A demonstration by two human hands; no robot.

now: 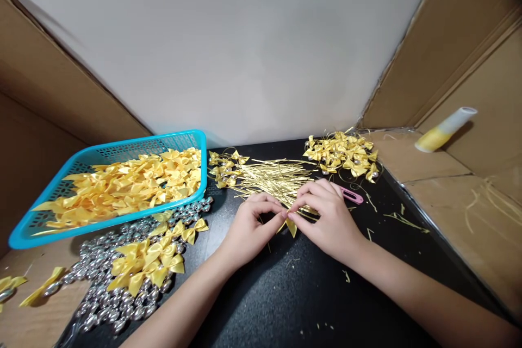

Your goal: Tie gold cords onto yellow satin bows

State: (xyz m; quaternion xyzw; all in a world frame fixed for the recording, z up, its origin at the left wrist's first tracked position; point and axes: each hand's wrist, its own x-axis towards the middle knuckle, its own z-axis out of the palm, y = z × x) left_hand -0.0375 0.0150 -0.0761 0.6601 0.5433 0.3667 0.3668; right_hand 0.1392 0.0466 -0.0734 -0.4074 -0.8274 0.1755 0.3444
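Observation:
Both of my hands meet over the middle of the black table, fingertips nearly touching. My left hand [256,225] pinches a small yellow ribbon bow [291,227] from one side. On the other side, the thumb and fingers of my right hand [326,217] are closed on the same bow. Most of the bow is hidden by my fingers; one pointed tail hangs below them. Just beyond my hands lies a loose pile of gold twist ties [279,176]. A pink-handled tool [353,196] shows partly from behind my right hand.
At left stands a blue plastic basket [134,211] of yellow bows. Silver bells [108,293] spread before it, with several bows [149,261] on top. Bows with bells and ties [345,155] are heaped at back right. A tube [444,130] sticks up near the cardboard wall [485,81].

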